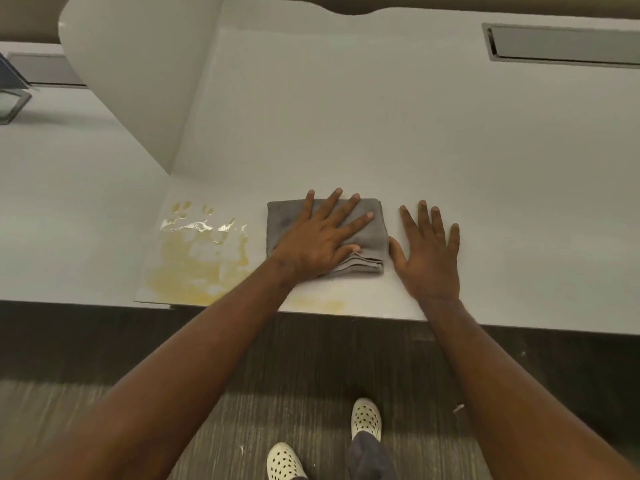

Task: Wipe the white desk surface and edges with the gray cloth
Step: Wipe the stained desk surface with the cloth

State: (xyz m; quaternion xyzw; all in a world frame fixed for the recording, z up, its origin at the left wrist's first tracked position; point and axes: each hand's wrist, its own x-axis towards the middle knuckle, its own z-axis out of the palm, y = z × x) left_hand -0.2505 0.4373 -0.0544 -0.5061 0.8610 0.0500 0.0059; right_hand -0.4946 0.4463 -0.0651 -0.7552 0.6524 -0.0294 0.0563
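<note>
Left hand (320, 237), fingers spread, presses the folded gray cloth (367, 233) flat at frame centre; yellow spill (197, 261) lies just left of it. Right hand (429, 251) rests spread on the desk (346, 116) beside the cloth.

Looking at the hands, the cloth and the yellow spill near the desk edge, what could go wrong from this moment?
1. The left hand presses the folded gray cloth beside the yellow spill; one sweep might smear it across the white desk rather than lift it.
2. The spill reaches the front edge, so liquid could be pushed onto the floor.
3. The right hand lies flat on the desk and may leave marks.
</note>
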